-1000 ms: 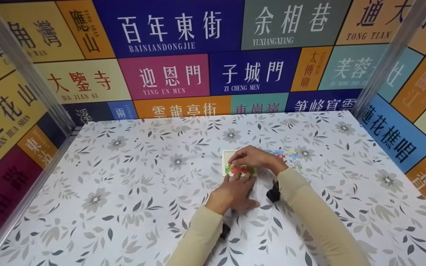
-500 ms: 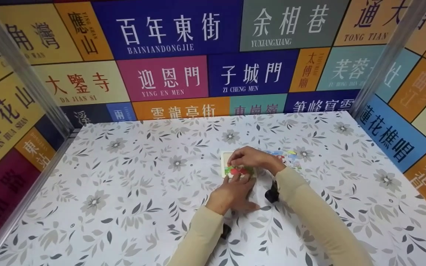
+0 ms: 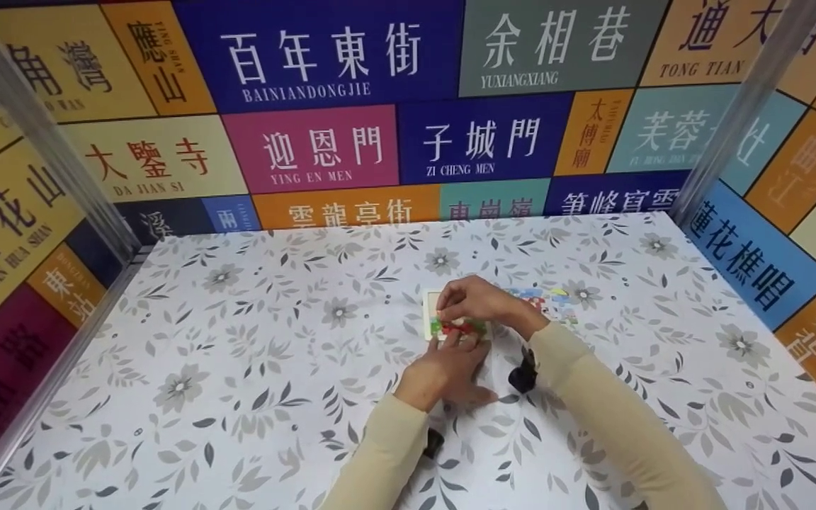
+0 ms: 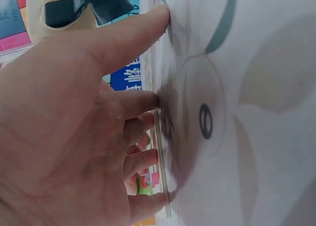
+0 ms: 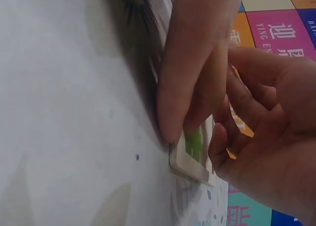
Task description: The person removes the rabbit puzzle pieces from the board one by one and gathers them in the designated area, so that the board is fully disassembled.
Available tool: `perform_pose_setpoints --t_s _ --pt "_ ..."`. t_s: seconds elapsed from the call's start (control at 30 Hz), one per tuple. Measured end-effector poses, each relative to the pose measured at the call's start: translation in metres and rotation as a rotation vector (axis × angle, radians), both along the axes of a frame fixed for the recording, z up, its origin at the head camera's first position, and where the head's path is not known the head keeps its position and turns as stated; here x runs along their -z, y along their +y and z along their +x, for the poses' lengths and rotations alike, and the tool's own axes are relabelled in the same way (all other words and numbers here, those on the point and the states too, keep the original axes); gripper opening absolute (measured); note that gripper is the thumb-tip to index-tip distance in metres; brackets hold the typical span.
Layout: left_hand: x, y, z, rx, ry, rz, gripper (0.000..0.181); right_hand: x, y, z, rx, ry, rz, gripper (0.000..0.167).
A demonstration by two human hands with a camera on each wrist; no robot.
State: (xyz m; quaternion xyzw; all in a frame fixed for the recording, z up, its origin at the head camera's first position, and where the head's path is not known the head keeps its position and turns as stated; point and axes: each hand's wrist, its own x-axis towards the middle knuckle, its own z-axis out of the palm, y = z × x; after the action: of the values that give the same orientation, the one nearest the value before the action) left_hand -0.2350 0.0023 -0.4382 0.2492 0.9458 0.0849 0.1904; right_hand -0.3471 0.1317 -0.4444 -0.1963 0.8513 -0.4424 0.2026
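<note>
A small picture puzzle in a pale frame (image 3: 428,301) lies flat on the table, with green and red along its near side. My left hand (image 3: 443,372) rests at its near edge, fingers extended onto it, thumb out to the side on the cloth. Above the frame my right hand (image 3: 475,301) bends its thumb and fingers together, seemingly pinching a small puzzle piece that is mostly hidden. In the right wrist view, this right hand (image 5: 276,122) hovers over the frame's green corner (image 5: 194,147), beside the left fingers (image 5: 177,87).
Colourful loose puzzle pieces (image 3: 557,304) lie to the right of the frame, partly behind the right wrist. The table wears a white floral cloth (image 3: 259,368). Panels with large lettering (image 3: 323,64) stand behind and at both sides.
My right hand has risen very slightly over the frame, its fingertips lifting a little from the picture. The left hand stays in place.
</note>
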Motion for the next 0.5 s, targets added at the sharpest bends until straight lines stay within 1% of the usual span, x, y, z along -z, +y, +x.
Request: perform_pose_setpoints --t_s 0.17,0.37,0.5 --pt "0.0 0.001 0.0 -0.003 0.008 0.011 0.084 -0.008 0.011 0.003 0.049 0.026 -0.013 0.014" --pt "0.001 0.001 -0.001 -0.023 -0.009 0.017 0.086 -0.02 0.041 0.008 0.08 0.055 0.004 0.021" --pt "0.002 0.0 0.001 -0.023 -0.002 0.013 0.086 -0.018 0.064 0.014 0.099 0.069 0.023 0.023"
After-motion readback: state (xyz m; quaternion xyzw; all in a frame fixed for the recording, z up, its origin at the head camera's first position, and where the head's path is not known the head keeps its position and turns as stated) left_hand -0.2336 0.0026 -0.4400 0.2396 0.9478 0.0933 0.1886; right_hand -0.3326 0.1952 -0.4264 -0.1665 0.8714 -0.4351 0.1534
